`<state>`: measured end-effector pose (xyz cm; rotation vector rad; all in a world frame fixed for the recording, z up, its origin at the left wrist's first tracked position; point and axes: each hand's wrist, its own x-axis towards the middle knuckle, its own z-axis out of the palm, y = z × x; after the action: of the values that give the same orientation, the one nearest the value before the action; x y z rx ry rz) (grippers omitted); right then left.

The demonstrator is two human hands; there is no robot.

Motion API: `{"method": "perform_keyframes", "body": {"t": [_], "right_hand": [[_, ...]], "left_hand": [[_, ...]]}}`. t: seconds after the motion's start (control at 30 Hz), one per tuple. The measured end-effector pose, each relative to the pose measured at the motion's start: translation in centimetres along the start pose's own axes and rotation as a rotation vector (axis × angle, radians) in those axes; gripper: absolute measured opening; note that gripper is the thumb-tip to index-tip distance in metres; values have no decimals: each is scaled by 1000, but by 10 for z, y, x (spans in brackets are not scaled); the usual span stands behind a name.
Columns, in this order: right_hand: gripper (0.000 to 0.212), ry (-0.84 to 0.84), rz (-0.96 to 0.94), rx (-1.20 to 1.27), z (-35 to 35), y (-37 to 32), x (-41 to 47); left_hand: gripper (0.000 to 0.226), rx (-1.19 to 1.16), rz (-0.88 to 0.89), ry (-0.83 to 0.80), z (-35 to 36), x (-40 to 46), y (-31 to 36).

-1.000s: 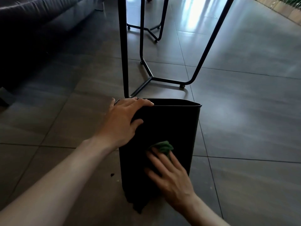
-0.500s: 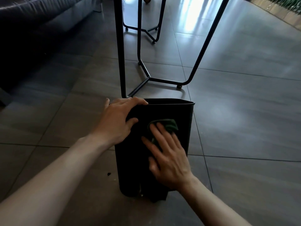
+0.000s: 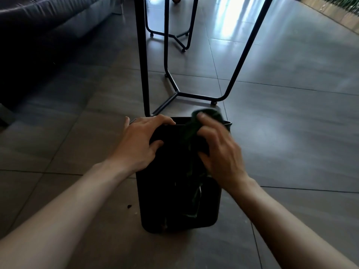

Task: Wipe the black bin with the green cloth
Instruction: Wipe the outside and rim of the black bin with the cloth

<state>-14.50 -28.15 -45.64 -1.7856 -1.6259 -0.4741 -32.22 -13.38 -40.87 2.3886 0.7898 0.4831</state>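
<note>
Both hands are at the top of the black bin (image 3: pixel 174 200) standing on the tiled floor (image 3: pixel 291 152): my left hand (image 3: pixel 142 141) clamps its rim to steady it, so my right hand (image 3: pixel 217 150), closed around the bunched green cloth (image 3: pixel 208 114), can rub the edge beside it.

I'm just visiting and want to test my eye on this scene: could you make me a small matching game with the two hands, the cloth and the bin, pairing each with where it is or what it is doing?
Column one:
1. left hand
2. right hand
3. green cloth
4. black bin

Column two:
A. stands on the tiled floor in front of the metal table legs
B. bunched at the bin's top rim
C. grips the bin's near upper corner
D. holds the cloth against the bin

Pairs: 1-C, 2-D, 3-B, 4-A
</note>
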Motion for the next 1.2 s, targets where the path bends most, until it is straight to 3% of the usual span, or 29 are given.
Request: {"method": "perform_keyframes", "body": {"t": [0.07, 0.13, 0.2, 0.37, 0.43, 0.57, 0.73, 0.83, 0.97, 1.13, 1.2], "right_hand": [[40, 120, 155, -3, 2, -5, 13], [37, 123, 157, -48, 14, -16, 2], [37, 12, 51, -102, 28, -26, -25], [93, -417, -107, -282, 37, -38, -89], [76, -435, -211, -345, 36, -36, -98], [42, -259, -283, -372, 22, -19, -79], [47, -27, 132, -339, -1, 5, -38], [48, 33, 222, -228, 4, -1, -25], [44, -158, 11, -224, 25, -31, -52], [23, -355, -372, -215, 29, -41, -102], [20, -347, -369, -210, 19, -30, -98]], "left_hand": [[54, 4, 5, 3, 0, 0, 0], [54, -1, 3, 7, 0, -1, 0], [53, -6, -4, 6, 0, 1, 0], [52, 5, -12, 8, 1, 4, 1], [52, 8, -3, 9, 1, 4, 1], [53, 16, -9, 6, 0, 3, -1], [53, -3, -24, 6, -1, 1, -1], [52, 1, -33, 12, -2, 1, -1], [51, 3, -35, 22, 0, 1, 1], [52, 8, -33, 24, 2, 1, 0], [53, 4, -24, 24, 2, 0, 0]]}}
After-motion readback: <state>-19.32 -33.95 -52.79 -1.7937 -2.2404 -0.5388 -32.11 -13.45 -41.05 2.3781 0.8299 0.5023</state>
